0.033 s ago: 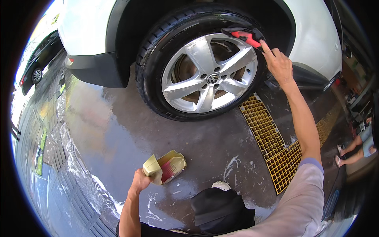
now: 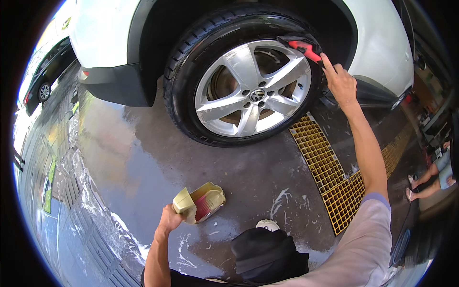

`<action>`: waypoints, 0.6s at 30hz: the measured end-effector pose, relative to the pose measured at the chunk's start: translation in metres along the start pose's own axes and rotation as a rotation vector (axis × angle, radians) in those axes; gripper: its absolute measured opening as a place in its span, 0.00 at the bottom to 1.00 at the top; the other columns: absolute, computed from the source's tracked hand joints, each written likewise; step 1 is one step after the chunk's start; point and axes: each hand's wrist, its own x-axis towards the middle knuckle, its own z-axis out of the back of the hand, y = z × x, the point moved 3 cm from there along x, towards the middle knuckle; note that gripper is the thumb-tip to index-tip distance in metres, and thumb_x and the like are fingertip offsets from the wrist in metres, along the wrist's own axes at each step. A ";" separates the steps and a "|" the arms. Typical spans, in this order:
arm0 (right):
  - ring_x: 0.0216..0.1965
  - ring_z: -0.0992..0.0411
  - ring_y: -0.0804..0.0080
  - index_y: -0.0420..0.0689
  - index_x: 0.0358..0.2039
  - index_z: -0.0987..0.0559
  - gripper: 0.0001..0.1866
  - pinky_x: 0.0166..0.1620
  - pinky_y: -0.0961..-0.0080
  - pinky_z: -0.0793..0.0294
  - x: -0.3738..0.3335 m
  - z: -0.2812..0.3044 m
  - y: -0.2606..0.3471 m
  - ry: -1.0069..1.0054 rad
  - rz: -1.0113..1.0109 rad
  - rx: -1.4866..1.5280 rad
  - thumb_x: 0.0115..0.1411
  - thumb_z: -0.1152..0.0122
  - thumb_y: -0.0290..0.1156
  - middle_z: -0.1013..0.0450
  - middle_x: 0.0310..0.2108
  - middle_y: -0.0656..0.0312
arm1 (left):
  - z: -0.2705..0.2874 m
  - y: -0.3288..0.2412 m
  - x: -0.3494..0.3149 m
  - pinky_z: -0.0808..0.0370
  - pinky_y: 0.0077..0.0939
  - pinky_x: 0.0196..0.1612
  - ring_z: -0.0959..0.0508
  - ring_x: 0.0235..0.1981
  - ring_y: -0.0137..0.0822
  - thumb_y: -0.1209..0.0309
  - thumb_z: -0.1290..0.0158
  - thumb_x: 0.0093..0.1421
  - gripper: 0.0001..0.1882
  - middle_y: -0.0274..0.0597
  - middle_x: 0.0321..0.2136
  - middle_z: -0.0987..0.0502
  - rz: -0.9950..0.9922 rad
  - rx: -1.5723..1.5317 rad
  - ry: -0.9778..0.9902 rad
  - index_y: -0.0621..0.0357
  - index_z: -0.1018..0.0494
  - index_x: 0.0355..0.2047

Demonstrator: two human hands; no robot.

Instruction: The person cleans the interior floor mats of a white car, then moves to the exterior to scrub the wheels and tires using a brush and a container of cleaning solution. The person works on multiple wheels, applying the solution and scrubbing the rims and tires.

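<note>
My right hand is wrapped round a red-and-black brush, its index finger stretched along the handle. The brush's dark head rests against the upper right sidewall of a wet black tyre, close to the rim. Inside the tyre sits a silver five-spoke wheel with a round badge at its hub. Lower down, my left hand grips a cut-open, yellowish plastic jug by its handle end. The jug's open side faces up and shows a reddish inside; whether it holds liquid I cannot tell.
A white car body with dark trim surrounds the wheel. Yellow floor grating runs to the right over wet, foam-streaked ground. My black-clad knee is below. A dark car stands far left; another person's legs show far right.
My right hand and the brush have slid slightly right and down along the tyre's upper right sidewall. My left hand and the jug stay put.
</note>
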 end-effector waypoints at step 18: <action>0.17 0.33 0.74 0.49 0.38 0.30 0.12 0.18 0.75 0.33 -0.174 -0.050 0.086 0.341 -1.874 1.711 0.73 0.45 0.44 0.33 0.21 0.68 | -0.003 0.014 -0.001 0.20 0.36 0.46 0.15 0.38 0.42 0.72 0.35 0.46 0.19 0.52 0.34 0.14 -0.022 0.070 -0.019 0.65 0.19 0.41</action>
